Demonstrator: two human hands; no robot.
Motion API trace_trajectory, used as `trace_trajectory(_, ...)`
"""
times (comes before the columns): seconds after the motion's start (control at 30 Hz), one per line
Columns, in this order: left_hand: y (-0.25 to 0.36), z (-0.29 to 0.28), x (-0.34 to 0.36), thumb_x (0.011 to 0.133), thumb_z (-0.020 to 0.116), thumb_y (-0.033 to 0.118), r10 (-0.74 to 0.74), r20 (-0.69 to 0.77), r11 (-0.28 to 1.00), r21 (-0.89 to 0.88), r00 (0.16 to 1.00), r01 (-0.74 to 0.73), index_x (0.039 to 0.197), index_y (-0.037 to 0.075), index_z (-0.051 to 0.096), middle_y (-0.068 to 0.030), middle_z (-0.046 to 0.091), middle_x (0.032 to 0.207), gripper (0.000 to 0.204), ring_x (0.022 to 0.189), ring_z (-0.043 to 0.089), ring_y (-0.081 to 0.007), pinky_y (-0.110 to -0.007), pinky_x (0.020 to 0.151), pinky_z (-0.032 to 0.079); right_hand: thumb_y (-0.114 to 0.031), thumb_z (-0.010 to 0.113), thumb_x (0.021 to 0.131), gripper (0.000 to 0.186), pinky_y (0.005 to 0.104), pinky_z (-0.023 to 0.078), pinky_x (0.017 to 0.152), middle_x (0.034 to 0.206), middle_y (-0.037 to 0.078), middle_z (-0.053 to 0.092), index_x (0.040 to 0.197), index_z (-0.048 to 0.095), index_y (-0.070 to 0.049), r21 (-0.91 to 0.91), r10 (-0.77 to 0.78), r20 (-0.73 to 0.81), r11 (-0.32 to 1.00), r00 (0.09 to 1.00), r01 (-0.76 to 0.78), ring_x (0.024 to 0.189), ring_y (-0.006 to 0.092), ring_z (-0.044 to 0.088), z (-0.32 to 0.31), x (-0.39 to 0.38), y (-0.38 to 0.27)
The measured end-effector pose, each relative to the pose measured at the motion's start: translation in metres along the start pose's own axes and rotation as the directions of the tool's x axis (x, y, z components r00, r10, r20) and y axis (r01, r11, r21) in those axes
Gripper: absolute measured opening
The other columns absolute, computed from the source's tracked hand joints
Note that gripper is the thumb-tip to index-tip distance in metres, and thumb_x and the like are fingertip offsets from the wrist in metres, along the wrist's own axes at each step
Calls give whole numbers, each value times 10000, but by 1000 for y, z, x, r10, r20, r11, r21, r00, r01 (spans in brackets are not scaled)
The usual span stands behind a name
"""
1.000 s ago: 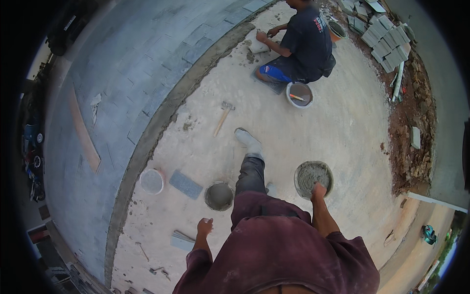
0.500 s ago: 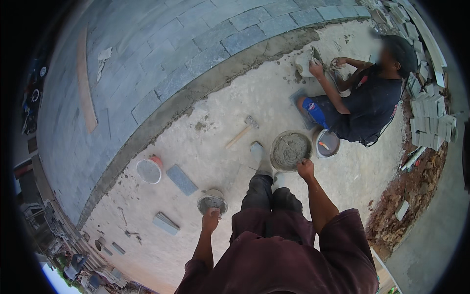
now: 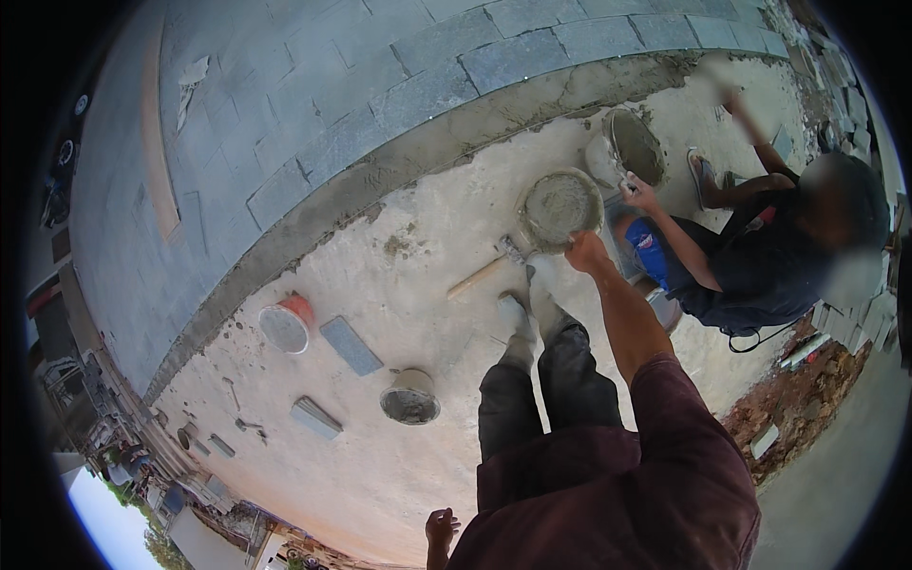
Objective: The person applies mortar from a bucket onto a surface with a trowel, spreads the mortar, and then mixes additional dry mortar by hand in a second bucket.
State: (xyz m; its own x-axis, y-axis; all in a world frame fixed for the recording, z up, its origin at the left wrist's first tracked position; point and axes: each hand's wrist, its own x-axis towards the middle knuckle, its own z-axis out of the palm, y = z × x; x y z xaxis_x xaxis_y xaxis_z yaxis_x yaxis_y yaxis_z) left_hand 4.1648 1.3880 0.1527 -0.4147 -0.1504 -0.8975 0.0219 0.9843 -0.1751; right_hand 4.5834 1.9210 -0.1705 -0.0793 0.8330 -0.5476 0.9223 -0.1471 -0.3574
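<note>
My right hand (image 3: 589, 252) grips the near rim of a round bucket of wet grey mortar (image 3: 560, 205), held out just left of a co-worker's bucket (image 3: 637, 150). My left hand (image 3: 443, 527) hangs low near the bottom edge, fingers loosely apart and holding nothing. Above it a smaller grey bucket with mortar (image 3: 410, 399) stands on the bare concrete. Just below the held bucket lies a wooden-handled hammer (image 3: 475, 278), beside my boots (image 3: 527, 318).
A co-worker (image 3: 760, 266) crouches at the right, one hand on their bucket. A mortar strip (image 3: 361, 180) borders blue-grey paving (image 3: 513, 62). A pinkish bucket (image 3: 289, 321), a stone tile (image 3: 351, 344) and stacked tiles (image 3: 315, 418) are at left, broken slabs (image 3: 855, 313) at right.
My right hand has carried the mortar bucket forward toward the co-worker's bucket. My left hand has drawn down, away from the smaller bucket. The co-worker has raised one arm.
</note>
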Motion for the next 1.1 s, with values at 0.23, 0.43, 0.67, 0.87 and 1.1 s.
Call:
trace_trajectory(0.23, 6, 13, -36, 1003, 648, 281, -101, 96, 993, -53, 990, 106, 1221, 18, 577, -186, 719, 964, 348, 788, 741, -294, -392, 633, 596, -318, 681, 864, 406, 498, 520, 957, 1143, 264, 690, 1095, 674, 16, -71, 32, 13, 997, 999, -31, 1107, 422, 652, 10, 25, 15)
trace_trajectory(0.43, -12, -10, 72, 980, 682, 324, -159, 114, 963, -201, 981, 180, 1143, 31, 623, -156, 731, 953, 341, 790, 743, -241, -354, 631, 577, -393, 737, 853, 763, 487, 392, 1138, 1383, 297, 536, 1383, 461, 83, -276, 200, 264, 953, 944, -124, 1339, 427, 474, 36, 2, -20)
trace_trajectory(0.67, 95, -151, 295, 961, 697, 337, 159, -92, 962, -208, 983, -175, 1090, 3, 657, -154, 738, 890, 360, 789, 748, -239, -341, 697, 569, -344, 778, 841, 705, 465, 465, 1054, 1265, 311, 631, 1355, 534, 72, -151, 110, 160, 985, 981, -86, 1223, 430, 600, 134, -48, -84)
trace_trajectory(0.87, 217, -330, 533, 948, 705, 411, 308, -514, 899, -118, 801, -422, 1218, 3, 608, -193, 738, 979, 499, 897, 699, -336, -406, 810, 530, -295, 734, 897, 446, 436, 532, 950, 1137, 233, 716, 1190, 648, 31, 4, 91, 321, 995, 943, -98, 1110, 346, 693, 226, -96, -232)
trace_trajectory(1.1, 275, -413, 690, 926, 700, 519, 1, -217, 620, -766, 976, -171, 1565, -1, 260, -237, 374, 1539, 934, 1448, 357, -376, -527, 1204, 281, -271, 761, 892, 375, 424, 533, 902, 1085, 213, 714, 1136, 668, -2, 154, -50, 292, 988, 955, 5, 1049, 356, 686, 258, -117, -348)
